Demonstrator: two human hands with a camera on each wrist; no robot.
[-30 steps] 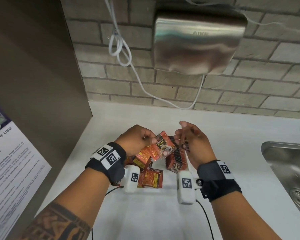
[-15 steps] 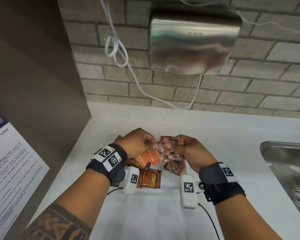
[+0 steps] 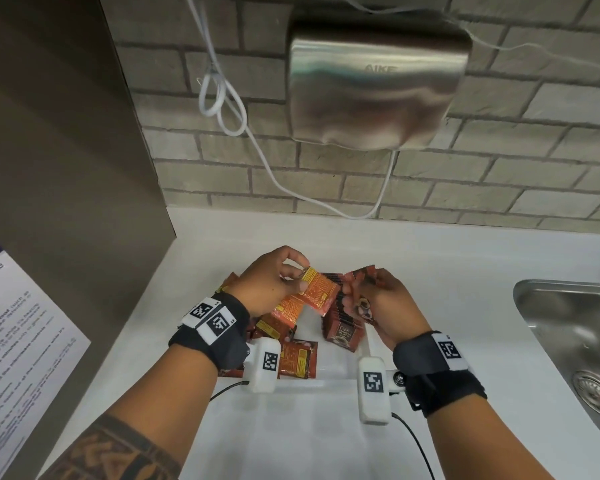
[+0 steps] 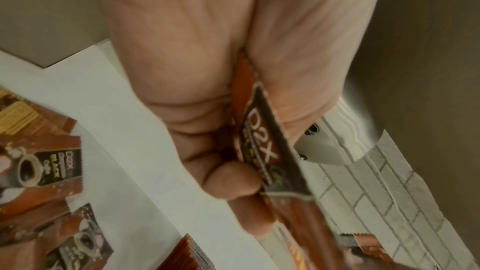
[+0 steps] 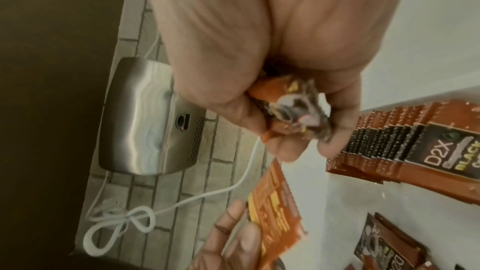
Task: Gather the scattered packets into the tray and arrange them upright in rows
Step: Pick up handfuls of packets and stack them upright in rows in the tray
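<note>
Both hands are up over the tray (image 3: 329, 374), each with packets in it. The left hand (image 3: 267, 285) pinches an orange-backed packet (image 3: 317, 292) between thumb and fingers; the left wrist view shows fingers curled tight on a D2X-printed face, and there may be a second packet under it, can't tell. The right hand (image 3: 381, 306) clutches a crumpled packet or two (image 3: 362, 277), fingers closed round them.

The white tray sits on the white bench (image 3: 447, 271), near the front edge. On its right side a row of packets (image 3: 341, 323) stands on edge, packed front to back and leaning a little. On the left side loose packets (image 3: 296, 358) lie flat and overlapped, not yet stood up. Some at the far left may be off the tray; the wrist hides that edge.

Risks as I judge them:
- The standing row has no support at its near end. A knuckle or the wrist camera brushing it while sliding a new packet in could domino the lot.
- The right hand's grip is creasing its packet; a bent sachet likely won't stand straight.
- Foil is slick, so a two-packet pinch could shed one onto the flat pile.
- The sink (image 3: 575, 341) lies to the right, well apart, so it's a low risk.
</note>
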